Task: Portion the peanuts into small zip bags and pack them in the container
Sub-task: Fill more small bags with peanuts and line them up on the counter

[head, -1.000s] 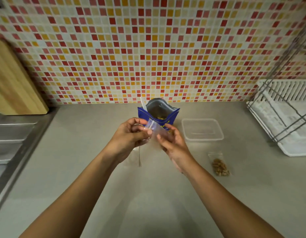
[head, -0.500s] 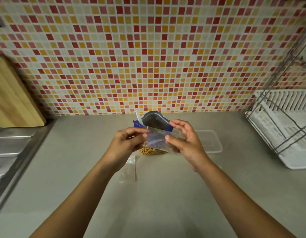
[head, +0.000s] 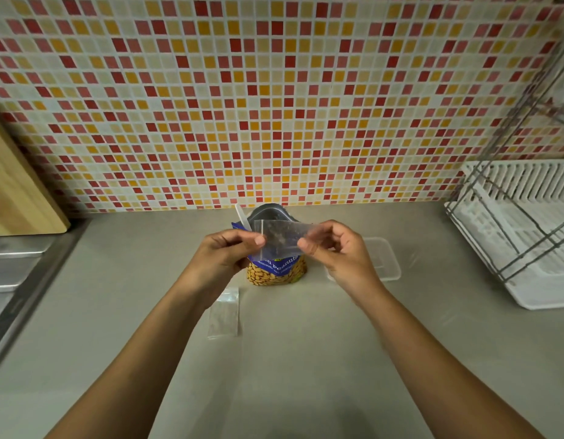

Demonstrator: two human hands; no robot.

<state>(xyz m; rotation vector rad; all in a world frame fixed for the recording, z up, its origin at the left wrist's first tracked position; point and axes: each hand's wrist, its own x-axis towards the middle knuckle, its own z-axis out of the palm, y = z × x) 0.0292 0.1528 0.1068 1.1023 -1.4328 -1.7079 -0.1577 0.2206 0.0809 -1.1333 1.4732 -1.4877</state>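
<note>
Zip bag (head: 279,237), seemingly empty, between both hands (head: 223,253) (head: 341,251)

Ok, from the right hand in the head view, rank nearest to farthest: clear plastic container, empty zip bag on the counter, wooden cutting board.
1. Clear plastic container, just beside the right hand.
2. Empty zip bag on the counter, lower left.
3. Wooden cutting board, far left.

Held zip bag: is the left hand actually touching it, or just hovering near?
Touching. The head view shows the left hand pinching the left edge of the clear zip bag between thumb and fingers; the right hand pinches the right edge.
</note>
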